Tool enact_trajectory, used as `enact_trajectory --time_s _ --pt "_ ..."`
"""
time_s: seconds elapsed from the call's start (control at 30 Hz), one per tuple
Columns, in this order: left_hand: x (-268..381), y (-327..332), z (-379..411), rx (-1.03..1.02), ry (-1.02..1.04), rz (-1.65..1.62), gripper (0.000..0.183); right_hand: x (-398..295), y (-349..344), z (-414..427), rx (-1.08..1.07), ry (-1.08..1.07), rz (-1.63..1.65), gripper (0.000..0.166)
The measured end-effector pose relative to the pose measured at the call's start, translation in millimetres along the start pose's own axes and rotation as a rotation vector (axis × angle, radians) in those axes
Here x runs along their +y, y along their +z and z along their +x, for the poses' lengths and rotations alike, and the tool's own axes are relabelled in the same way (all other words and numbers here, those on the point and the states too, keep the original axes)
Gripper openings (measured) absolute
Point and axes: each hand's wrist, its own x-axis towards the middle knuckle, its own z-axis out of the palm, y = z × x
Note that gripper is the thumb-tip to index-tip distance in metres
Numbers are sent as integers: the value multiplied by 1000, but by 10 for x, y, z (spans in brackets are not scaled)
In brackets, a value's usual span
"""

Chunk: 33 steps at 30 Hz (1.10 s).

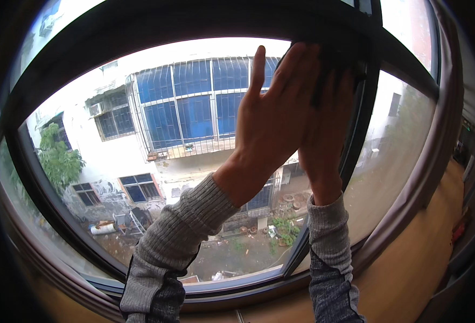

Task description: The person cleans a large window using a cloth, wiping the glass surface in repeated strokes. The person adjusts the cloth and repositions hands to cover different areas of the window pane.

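A dark cloth [327, 56] is bunched at the upper right corner of a window pane, its outline blending into the black frame. My left hand [272, 117] presses it there with the palm toward the glass, fingers stretched upward and thumb spread to the left. Close beside, partly overlapped by the left hand, my right hand [326, 125] holds the cloth near the upright of the black window frame [368, 105]. Shadow hides most of the right fingertips. Both wrists come out of grey knitted sleeves.
A window sill rail [237, 286] runs below the forearms. At the right hangs a curtain [427, 161] over a tan surface [419, 242]; another curtain [55, 258] borders the left. Beyond the glass stand a building with a barred blue window [193, 117], a tree [57, 157] and a littered yard.
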Motion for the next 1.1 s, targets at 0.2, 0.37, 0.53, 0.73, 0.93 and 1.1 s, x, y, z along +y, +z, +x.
enact_trajectory --time_s 0.2,0.37,0.53,0.73,0.93,1.1 --pt "-672 -554 -365 -41 -110 50 56 -848 162 137 30 -55 61 66" --pt "-1455 -1090 -827 -87 -174 237 55 -1897 272 258 51 -65 189 60" --pt "-2222 -1786 -1279 -137 -299 366 60 -2981 383 389 23 -142 280 56" --pt "-2974 -2454 -1688 -286 -367 688 61 -4083 603 535 47 -237 419 53" --pt "-3565 -2846 -2079 -163 -373 649 59 -4973 750 589 118 -268 524 48" --pt "-3546 -2844 -2212 -89 -369 489 65 -5020 699 478 73 -281 485 49"
